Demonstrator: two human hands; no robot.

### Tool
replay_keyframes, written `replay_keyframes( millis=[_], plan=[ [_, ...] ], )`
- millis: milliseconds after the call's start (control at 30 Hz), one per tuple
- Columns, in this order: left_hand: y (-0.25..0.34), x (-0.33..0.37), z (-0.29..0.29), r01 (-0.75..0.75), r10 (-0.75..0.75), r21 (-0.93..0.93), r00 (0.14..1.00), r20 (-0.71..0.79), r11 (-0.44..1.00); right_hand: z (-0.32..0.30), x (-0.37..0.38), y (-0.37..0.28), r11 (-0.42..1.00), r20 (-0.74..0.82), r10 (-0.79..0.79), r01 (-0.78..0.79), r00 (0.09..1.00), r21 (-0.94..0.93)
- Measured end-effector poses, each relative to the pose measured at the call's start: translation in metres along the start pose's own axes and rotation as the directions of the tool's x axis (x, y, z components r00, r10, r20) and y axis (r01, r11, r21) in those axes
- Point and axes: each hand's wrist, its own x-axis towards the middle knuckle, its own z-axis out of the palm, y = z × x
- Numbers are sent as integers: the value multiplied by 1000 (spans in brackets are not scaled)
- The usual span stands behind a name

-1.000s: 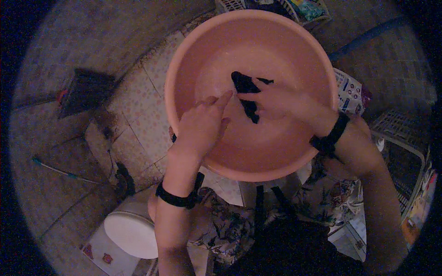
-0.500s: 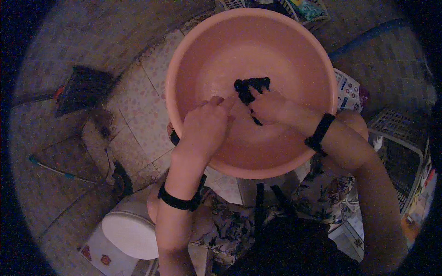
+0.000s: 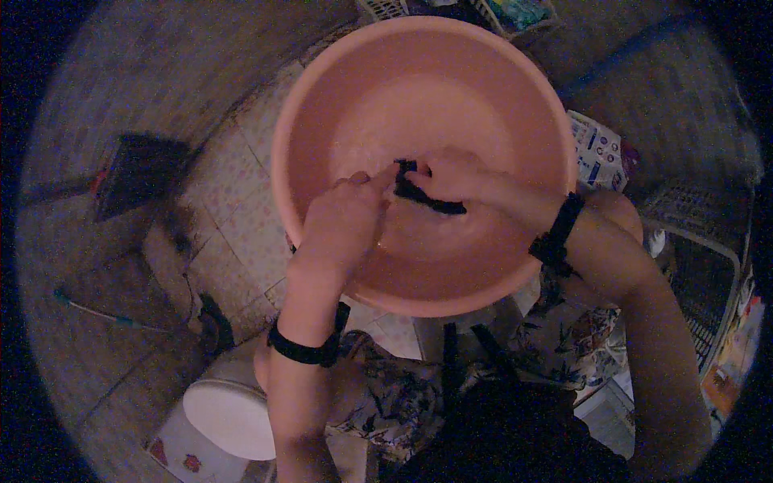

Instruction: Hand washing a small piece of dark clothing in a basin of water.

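Worn on my head, as the left one of a pair, the camera looks steeply down in front of me, with a wide, upright view. My left forearm (image 3: 299, 402) enters from between six and seven o'clock, my right forearm (image 3: 664, 362) from between four and five. The pink basin (image 3: 471, 101) is near, slightly toward one o'clock from the centre.

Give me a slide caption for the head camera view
Right hand holding a black cloth, left hand close by, over a large pink basin.
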Motion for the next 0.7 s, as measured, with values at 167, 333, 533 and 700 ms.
replay_keyframes(
  millis=[167, 333, 533, 700],
  plan=[
    [4, 0, -8, 53, -53, -5, 996, 71, 999, 9, 15, 36, 976, -413, -171, 97, 895, -193],
    [-2, -7, 0, -18, 19, 13, 999, -45, 1000, -21, -6, 0, 999, -155, -49, 50, 987, 6],
    [-5, -10, -4, 67, -67, 8, 996, 58, 998, 20, -12, 8, 841, 246, -367, 433, 897, -325],
    [0, -2, 4, -12, 12, 7, 1000, 12, 1000, 41, 1, 50, 798, -45, -441, 368, 896, -478]
  ],
)
